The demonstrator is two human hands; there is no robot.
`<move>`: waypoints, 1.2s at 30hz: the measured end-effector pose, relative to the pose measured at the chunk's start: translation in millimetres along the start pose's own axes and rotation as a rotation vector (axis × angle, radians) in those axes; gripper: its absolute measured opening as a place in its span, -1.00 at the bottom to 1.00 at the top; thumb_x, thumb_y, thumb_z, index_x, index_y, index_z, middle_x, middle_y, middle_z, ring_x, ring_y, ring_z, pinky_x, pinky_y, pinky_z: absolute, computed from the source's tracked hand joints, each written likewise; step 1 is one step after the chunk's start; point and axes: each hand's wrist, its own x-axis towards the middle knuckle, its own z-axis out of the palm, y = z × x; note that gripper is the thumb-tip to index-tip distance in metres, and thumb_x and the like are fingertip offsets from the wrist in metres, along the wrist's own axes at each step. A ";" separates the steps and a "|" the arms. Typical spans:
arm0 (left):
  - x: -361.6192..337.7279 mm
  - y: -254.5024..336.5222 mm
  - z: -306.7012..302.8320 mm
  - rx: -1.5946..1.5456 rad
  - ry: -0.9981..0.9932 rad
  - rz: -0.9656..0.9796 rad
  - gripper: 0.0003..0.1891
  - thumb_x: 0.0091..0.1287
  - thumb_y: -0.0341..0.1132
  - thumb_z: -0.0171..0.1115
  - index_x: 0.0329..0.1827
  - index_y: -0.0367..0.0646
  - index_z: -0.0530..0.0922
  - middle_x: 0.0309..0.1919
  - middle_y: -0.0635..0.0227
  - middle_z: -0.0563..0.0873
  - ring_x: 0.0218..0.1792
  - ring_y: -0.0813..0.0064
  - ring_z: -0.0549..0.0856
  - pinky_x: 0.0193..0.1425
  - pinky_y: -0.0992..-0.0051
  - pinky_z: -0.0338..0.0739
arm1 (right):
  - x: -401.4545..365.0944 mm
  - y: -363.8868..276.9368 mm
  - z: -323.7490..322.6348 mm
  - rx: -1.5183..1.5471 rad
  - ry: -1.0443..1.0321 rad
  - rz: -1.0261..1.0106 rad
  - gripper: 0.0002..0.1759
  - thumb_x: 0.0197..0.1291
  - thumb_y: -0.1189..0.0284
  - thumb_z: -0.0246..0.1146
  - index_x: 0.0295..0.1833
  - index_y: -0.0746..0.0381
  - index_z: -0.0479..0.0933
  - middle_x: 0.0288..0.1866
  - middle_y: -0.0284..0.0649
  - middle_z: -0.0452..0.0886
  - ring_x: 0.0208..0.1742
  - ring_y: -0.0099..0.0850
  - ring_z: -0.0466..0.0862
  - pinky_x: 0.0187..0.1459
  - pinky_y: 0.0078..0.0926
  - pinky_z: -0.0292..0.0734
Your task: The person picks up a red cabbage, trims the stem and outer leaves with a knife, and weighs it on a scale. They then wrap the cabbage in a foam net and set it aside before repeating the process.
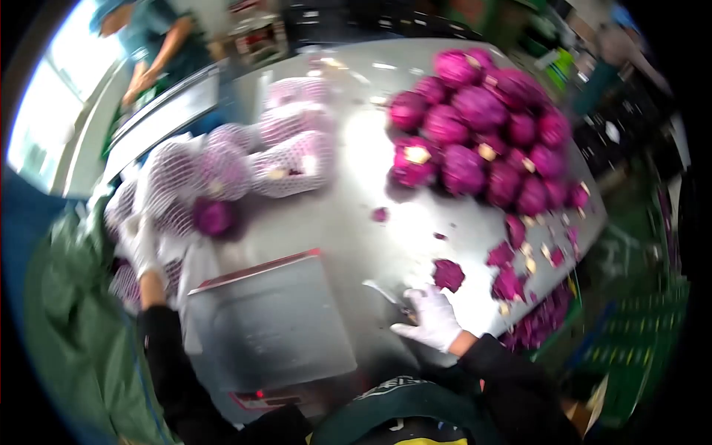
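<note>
Steel table (348,215), netted cabbages (289,159) at left hand (139,243) (grip unclear), right hand (434,319) holding knife (382,291)

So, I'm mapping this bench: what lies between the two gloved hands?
The head view shows a grey weighing scale between the left hand and the right hand, its flat platform filling most of that stretch.
</note>
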 end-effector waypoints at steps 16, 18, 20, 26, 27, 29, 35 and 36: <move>-284.0 295.2 357.7 0.089 -1.020 0.995 0.07 -0.13 -0.22 0.60 0.51 -0.16 0.19 0.37 -0.05 0.34 0.39 -0.06 0.34 0.48 0.11 0.22 | -59.3 143.1 72.7 0.764 0.432 0.679 -0.68 0.44 0.20 0.03 -0.07 0.27 0.46 -0.26 0.13 0.59 -0.16 0.11 0.61 -0.07 -0.05 0.48; -322.1 294.7 402.5 0.360 -0.957 1.054 0.22 -0.20 -0.10 0.65 0.59 0.14 0.07 0.52 -0.05 0.14 0.48 -0.22 0.17 0.46 -0.07 0.22 | -85.9 179.4 67.1 0.749 0.568 0.788 -0.70 0.45 0.24 0.04 -0.05 0.28 0.46 -0.28 0.11 0.58 -0.20 0.06 0.61 -0.11 -0.10 0.49; -349.8 320.9 428.0 0.663 -0.973 1.076 0.26 -0.21 -0.02 0.65 0.61 0.30 0.01 0.56 -0.02 0.05 0.51 -0.19 0.11 0.38 -0.25 0.23 | -116.8 212.5 59.7 0.809 0.694 0.887 -0.75 0.47 0.31 0.03 -0.02 0.29 0.45 -0.32 -0.01 0.55 -0.31 -0.16 0.60 -0.23 -0.26 0.51; -366.3 309.1 472.4 0.655 -0.878 1.024 0.02 -0.13 -0.02 0.55 0.51 0.20 0.26 0.42 -0.08 0.28 0.45 -0.17 0.22 0.29 -0.18 0.33 | -166.6 245.7 28.3 0.931 1.000 0.787 -0.80 0.44 0.52 0.05 0.12 0.26 0.41 -0.29 -0.40 0.43 -0.49 -0.66 0.40 -0.43 -0.67 0.38; -365.2 303.3 470.3 0.613 -0.871 1.050 0.01 -0.15 -0.03 0.55 0.49 0.19 0.28 0.40 -0.09 0.29 0.44 -0.18 0.22 0.30 -0.17 0.32 | -157.7 232.8 11.9 1.135 0.981 0.827 -0.82 0.39 0.53 0.13 0.06 0.27 0.44 -0.35 -0.42 0.43 -0.47 -0.67 0.40 -0.40 -0.65 0.37; -364.4 294.9 461.1 0.508 -0.822 1.123 -0.01 -0.17 -0.03 0.55 0.46 0.16 0.32 0.38 -0.10 0.31 0.42 -0.19 0.25 0.33 -0.12 0.31 | -140.3 227.7 21.4 0.987 0.991 0.743 -0.85 0.30 0.54 0.25 -0.05 0.24 0.45 -0.43 -0.46 0.40 -0.47 -0.68 0.40 -0.40 -0.68 0.35; -378.5 299.7 386.3 -0.240 -1.055 0.301 -0.17 0.10 -0.31 0.50 0.44 -0.12 0.24 0.32 0.15 0.37 0.34 0.16 0.42 0.43 0.26 0.37 | -81.4 199.1 -19.5 1.593 0.682 0.582 -0.80 0.32 0.54 0.27 -0.03 0.24 0.40 -0.28 -0.41 0.53 -0.34 -0.67 0.52 -0.29 -0.69 0.47; -383.0 296.9 376.1 -0.541 -1.154 -0.096 -0.24 0.20 -0.21 0.45 0.45 -0.03 0.27 0.35 0.19 0.39 0.32 0.23 0.43 0.37 0.19 0.41 | -70.8 199.9 -23.4 1.605 0.667 0.480 -0.71 0.34 0.51 0.26 0.11 0.26 0.39 -0.09 -0.34 0.54 -0.18 -0.62 0.54 -0.16 -0.68 0.49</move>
